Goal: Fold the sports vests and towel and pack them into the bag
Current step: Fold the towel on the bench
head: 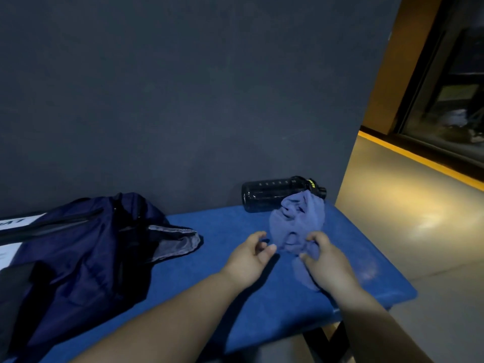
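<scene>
Pinching the crumpled blue cloth (296, 221), right of frame centre on the bench (209, 231), is the right hand (327, 260); left hand (248, 255) loose, empty, just beside. Suggest: find corners, spread flat first. Bag (78, 244) mid-left; bottle (267, 195) behind.

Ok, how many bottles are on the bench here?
1: a bottle lying on its side at the bench's far edge by the wall, partly behind the cloth. None else shows.

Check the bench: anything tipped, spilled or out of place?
The black bottle lies on its side by the wall, and the crumpled towel gripped by the right hand rests against its cap end. No spill shows.
</scene>
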`<state>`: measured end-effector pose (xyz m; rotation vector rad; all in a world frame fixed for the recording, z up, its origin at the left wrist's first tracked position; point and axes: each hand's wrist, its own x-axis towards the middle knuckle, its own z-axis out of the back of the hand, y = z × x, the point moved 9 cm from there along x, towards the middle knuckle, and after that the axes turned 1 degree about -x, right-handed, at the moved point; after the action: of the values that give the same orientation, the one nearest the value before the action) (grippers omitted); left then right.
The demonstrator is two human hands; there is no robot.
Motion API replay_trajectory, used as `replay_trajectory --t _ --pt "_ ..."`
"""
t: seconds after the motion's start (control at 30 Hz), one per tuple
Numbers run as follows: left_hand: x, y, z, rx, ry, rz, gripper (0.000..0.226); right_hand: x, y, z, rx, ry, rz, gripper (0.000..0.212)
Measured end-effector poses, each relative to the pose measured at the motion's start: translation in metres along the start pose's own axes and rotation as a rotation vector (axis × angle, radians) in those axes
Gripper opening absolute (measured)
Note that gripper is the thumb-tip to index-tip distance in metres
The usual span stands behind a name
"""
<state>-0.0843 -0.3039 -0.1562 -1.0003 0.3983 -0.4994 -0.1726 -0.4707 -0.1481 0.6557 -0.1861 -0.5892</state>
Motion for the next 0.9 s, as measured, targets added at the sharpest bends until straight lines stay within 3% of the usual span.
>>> replay_trajectory --t 0.13,0.23,0.43,0.53,0.67,0.77,0.9 --pt "0.008 -0.004 -0.001 -0.209 -0.063 0.083 0.067 -0.011 0.031 -0.028 0.062 0.171 0.137 0.020" --pt "0.009 0.002 0.011 -0.199 -0.156 0.129 0.068 -0.019 0.042 -0.036 0.135 0.261 0.198 0.021" --pt "0.005 0.009 0.015 -0.042 -0.160 0.149 0.033 -0.024 0.035 -0.020 0.293 0.308 0.134 0.022" --pt "0.003 0.011 0.017 0.079 -0.177 0.117 0.009 -0.020 0.027 -0.007 0.359 0.270 0.062 0.028" --pt "-0.003 0.011 0.034 0.142 -0.255 0.090 0.023 -0.010 0.004 0.028 0.192 0.066 -0.044 0.031" --pt "-0.005 0.019 0.063 0.035 -0.402 0.151 0.025 -0.007 -0.021 0.055 0.171 -0.089 -0.177 0.034" --pt "-0.004 0.027 0.090 -0.306 -0.560 0.219 0.024 -0.006 -0.040 0.065 0.085 -0.114 -0.298 0.039"
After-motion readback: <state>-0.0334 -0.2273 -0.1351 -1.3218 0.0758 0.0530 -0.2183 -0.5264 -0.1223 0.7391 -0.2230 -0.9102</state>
